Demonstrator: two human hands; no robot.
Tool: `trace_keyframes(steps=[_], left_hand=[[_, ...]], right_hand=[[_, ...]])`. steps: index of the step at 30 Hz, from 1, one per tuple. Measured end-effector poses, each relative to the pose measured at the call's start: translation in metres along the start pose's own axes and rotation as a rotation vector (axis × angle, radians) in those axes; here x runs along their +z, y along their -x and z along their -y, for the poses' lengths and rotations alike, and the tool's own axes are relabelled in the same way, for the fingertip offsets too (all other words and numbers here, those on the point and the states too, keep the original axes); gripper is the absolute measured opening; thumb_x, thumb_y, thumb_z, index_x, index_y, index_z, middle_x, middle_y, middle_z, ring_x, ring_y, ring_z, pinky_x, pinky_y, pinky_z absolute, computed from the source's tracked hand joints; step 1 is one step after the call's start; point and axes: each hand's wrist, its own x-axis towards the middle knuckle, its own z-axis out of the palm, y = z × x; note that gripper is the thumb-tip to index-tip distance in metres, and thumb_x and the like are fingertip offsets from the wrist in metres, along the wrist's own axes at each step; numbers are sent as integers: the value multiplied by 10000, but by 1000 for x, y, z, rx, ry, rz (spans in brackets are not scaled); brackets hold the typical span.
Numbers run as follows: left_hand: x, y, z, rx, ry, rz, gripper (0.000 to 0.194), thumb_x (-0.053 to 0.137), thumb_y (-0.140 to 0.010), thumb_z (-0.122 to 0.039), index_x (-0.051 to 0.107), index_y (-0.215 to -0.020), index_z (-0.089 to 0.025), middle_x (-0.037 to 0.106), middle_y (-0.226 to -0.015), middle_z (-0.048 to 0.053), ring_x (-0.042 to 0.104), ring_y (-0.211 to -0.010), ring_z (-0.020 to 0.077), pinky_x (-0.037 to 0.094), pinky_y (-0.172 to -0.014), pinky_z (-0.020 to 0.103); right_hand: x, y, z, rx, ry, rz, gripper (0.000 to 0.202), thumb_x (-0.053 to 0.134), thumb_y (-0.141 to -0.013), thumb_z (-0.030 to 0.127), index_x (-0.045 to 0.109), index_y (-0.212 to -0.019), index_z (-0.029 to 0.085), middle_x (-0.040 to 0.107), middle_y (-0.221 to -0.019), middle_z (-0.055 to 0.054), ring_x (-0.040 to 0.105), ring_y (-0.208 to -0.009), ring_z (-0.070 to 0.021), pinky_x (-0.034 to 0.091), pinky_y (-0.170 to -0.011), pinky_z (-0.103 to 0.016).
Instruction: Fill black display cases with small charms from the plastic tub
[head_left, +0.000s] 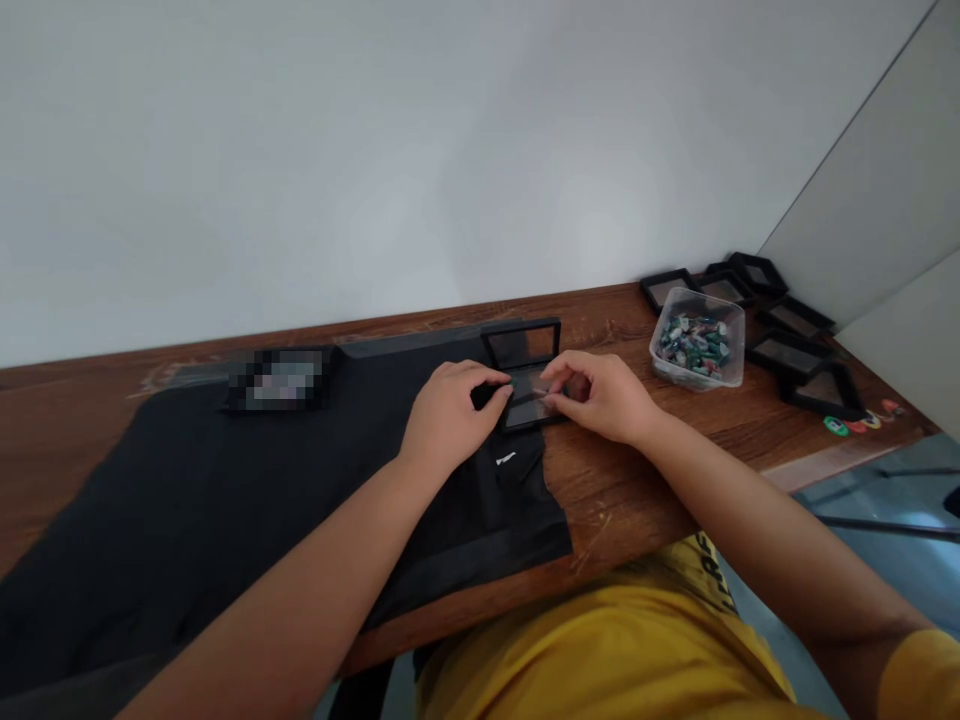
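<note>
Black frame (528,408), opened out, see-through panes, back half raised, front half flat, left of tub (738,350), left hand (454,405), right hand (604,395) curled at it, can't tell if pinching.

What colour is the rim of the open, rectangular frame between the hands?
The frame's rim is black, best seen in the head view.

A pale, softly lit wall (300,150) stands behind the wooden bench (615,485); grey-blue floor (907,565) shows below the bench's right end.
</note>
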Motion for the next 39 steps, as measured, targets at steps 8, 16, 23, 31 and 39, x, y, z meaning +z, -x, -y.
trace_keyframes(steps=[8,16,23,31,39], left_hand=[[-9,0,-10,-2,-49,50,181,672,-881,-366,794,-873,-233,782,-910,76,658,-903,305,529,-873,466],[-24,0,-26,-43,-280,152,272,586,-885,-276,831,-989,-220,767,-1110,103,615,-1097,351,520,-938,517],[-20,3,-25,-20,-231,147,214,615,-901,-302,818,-890,-235,764,-1090,97,607,-1100,347,517,-975,543],[-12,5,-17,45,-127,139,193,619,-917,-283,807,-903,-240,754,-1100,96,587,-1131,344,502,-1020,570],[-7,2,-11,91,-17,166,169,623,-930,-289,782,-951,-237,778,-1094,76,621,-1112,314,503,-1049,528]], right_hand=[[1,-1,0,9,-68,4,189,753,-808,161,678,-979,189,730,-776,22,523,-550,-85,404,-591,-223],[-1,0,6,61,148,15,231,728,-796,92,699,-993,209,760,-823,30,534,-562,-91,386,-622,-232],[3,-2,18,102,316,43,227,762,-801,133,722,-1000,236,781,-857,35,582,-627,-120,369,-648,-249],[8,-4,22,106,340,100,222,740,-838,133,727,-1030,243,796,-901,31,629,-687,-135,383,-675,-257],[9,-3,19,95,315,108,192,741,-863,149,717,-1023,251,796,-914,36,637,-705,-138,384,-677,-254]])
